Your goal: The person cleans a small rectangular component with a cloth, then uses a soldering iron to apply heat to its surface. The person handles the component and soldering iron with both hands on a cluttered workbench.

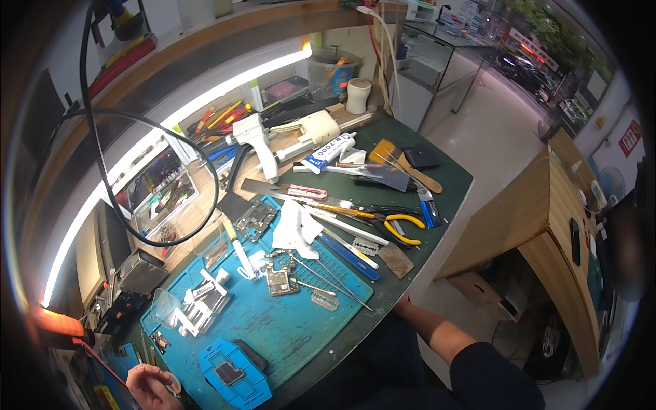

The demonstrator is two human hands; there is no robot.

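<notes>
My left hand (149, 387) is at the lower left, beside the blue work mat (301, 342). Its fingers are curled in, and a pale ring-shaped edge (176, 384) shows against them; what they hold is unclear. Close by on the mat lies a blue plate (236, 393) with a dark square chip-like piece on it. My right hand (402, 303) is low at the table's right edge, its fingers hidden. A bare circuit board (279, 279) rests mid-mat beside tweezers (335, 280) and a razor blade (325, 301). A clear and white clamp-like holder (203, 301) stands to the left.
Yellow-handled pliers (403, 229), a brush (403, 164), a glue tube (329, 152) and a white glue gun (258, 143) crowd the dark green table (451, 179). A black cable (217, 184) loops over the left side. A light tube (171, 113) runs along the shelf.
</notes>
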